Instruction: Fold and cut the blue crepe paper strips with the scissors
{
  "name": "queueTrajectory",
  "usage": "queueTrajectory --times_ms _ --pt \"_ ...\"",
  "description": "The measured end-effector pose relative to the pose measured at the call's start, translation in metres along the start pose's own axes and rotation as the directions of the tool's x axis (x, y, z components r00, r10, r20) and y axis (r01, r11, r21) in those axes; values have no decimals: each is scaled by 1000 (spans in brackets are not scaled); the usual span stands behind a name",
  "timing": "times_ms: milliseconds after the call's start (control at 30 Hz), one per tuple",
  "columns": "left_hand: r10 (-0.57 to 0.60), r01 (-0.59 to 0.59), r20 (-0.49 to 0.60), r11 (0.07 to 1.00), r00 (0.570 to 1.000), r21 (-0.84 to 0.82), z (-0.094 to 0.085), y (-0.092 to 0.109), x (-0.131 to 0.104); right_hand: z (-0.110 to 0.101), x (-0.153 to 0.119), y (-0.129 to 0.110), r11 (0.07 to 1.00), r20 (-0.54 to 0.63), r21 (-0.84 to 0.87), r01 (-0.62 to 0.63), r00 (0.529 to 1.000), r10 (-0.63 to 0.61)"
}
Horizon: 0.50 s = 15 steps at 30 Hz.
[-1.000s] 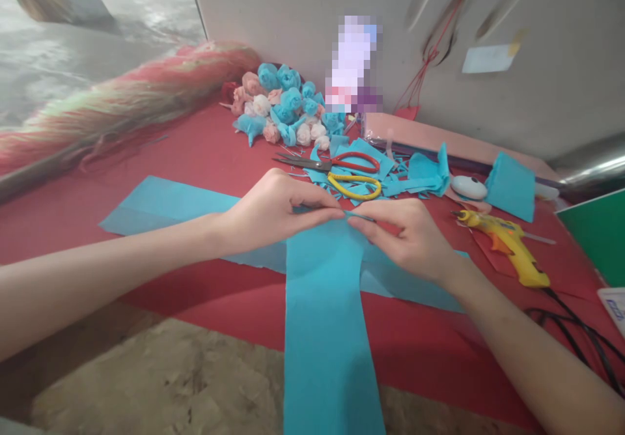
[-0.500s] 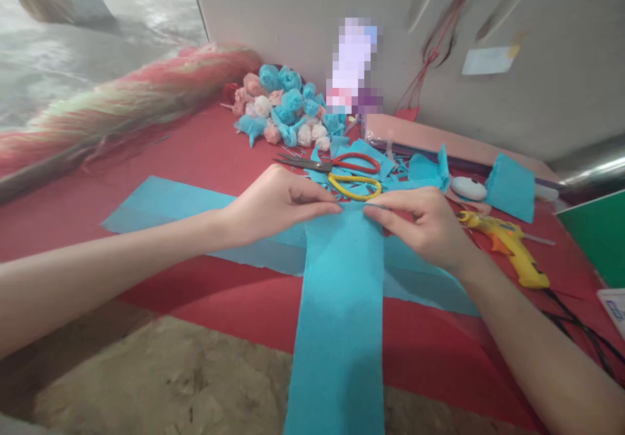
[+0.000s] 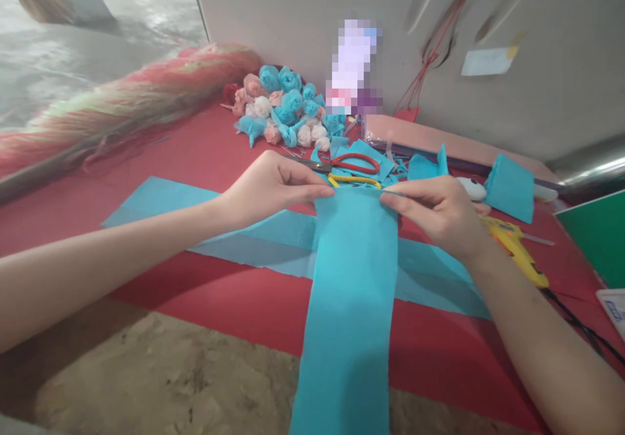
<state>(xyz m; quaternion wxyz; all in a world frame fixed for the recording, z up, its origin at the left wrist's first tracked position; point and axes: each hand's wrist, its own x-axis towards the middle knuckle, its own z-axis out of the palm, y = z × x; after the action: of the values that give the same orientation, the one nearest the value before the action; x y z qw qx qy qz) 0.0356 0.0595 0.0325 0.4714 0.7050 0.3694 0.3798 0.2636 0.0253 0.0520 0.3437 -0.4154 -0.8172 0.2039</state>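
The red tabletop point(image 3: 244, 305) spans the frame, and a long blue strip point(image 3: 156, 200) lies across its middle, flat and apparently unworked. Over it, in the centre, a second strip, the held blue strip point(image 3: 354, 292), runs down past the bottom edge. The person's left hand point(image 3: 271, 191) and right hand point(image 3: 437, 210) are apart, each pinching one upper corner of it between thumb and fingers; whether that top edge is folded cannot be told. Below the grip it is smooth and whole, so work on this piece looks barely begun, with nearly all the shaping left. Upper centre, a pile of rolled flowers point(image 3: 290, 103) in blue, pink and white seems to be finished output. The glue gun point(image 3: 522, 256) at right and the scissors point(image 3: 323, 166) above the hands lie unheld, among small blue offcuts point(image 3: 364, 147) that suggest cutting already done.
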Motion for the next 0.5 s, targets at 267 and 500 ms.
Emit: queueTrajectory --times_ms 267,500 --pt "32 -32 8 998 999 -59 -3 -3 2 -3 0 1 975 66 144 -169 985 161" --pt "-159 197 289 974 944 -110 16 -7 -12 8 2 -13 984 -31 139 -113 992 118"
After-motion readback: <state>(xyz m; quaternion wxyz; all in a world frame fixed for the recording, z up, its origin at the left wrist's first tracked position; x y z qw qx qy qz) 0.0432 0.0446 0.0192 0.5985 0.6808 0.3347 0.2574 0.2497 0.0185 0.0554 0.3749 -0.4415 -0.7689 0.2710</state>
